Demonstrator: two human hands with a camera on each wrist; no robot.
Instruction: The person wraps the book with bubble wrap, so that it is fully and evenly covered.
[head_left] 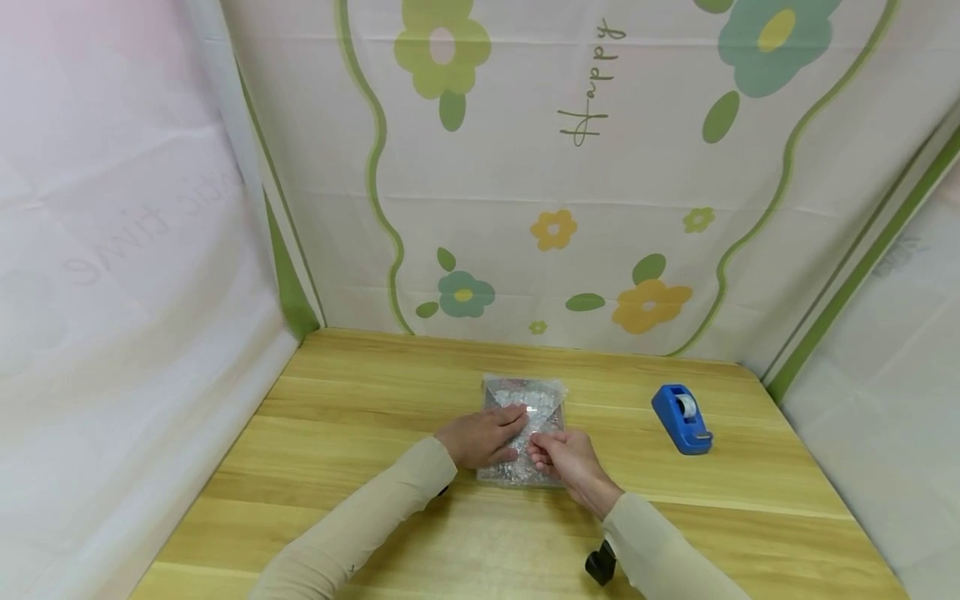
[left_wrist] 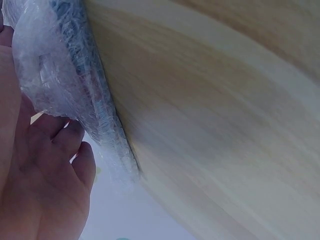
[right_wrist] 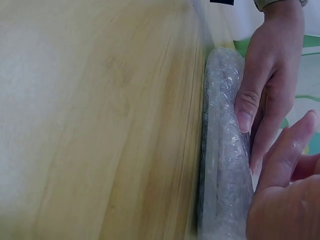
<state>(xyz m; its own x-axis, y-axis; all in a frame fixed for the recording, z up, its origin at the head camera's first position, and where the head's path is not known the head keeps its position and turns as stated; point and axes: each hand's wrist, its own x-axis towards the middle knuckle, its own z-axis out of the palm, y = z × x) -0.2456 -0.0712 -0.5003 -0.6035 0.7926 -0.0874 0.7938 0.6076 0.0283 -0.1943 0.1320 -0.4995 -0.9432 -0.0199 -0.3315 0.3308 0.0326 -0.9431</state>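
A flat, square package in clear bubble wrap (head_left: 517, 477) lies on the table, with a greyish item showing faintly through it. Across its left part rests my left hand (head_left: 483, 437), fingers nearly straight, a small shiny patch by their tips. My right hand (head_left: 573, 462) is at the package's right side with curled fingers, thumb and forefinger tips close together on the wrap. Whether they pinch anything is too small to tell. From the right wrist, the package's thick edge (right_wrist: 225, 150) shows beside the left hand (right_wrist: 275, 75) and right hand (right_wrist: 287, 200).
To the right on the wooden table (head_left: 360, 375) stands a blue tape dispenser (head_left: 682, 421) with a roll in it. Flower-printed cloth (head_left: 495, 167) hangs behind the table, and more cloth hangs at both sides. A black object (head_left: 601, 564) sits by the right sleeve.
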